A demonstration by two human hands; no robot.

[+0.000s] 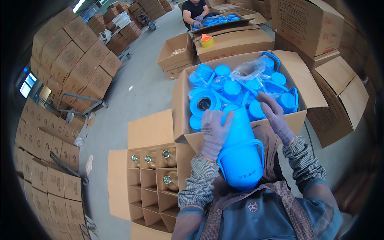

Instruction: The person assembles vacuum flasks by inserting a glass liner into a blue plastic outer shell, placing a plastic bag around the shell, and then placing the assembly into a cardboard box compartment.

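Nearest the body, the blue jug (241,162) lies between the two hands, its lower end by the lap and its long axis slanting away and slightly left, with a looped blue handle across its middle. The relation that seems to matter most: the jug's far part is just right of the left fingers, so the gloved left hand (215,134) is the nearer one; its fingers are bent beside the jug's upper edge, and blur leaves me unable to tell whether they grip it. The right hand (276,118) hangs raised beyond the jug's right side, fingers parted from the thumb, seemingly apart from it. Left of the left fingers and toward the body, a divided carton (118,182) holds four silver-topped bottles (169,156), three along its far row and one nearer in the right column. Just beyond both sets of fingers, an open carton (296,119) is packed with blue containers (232,90) and a clear plastic bag (250,70). Farther off from the fingertips are a tape dispenser (207,41) and a co-worker (193,11) handling blue items
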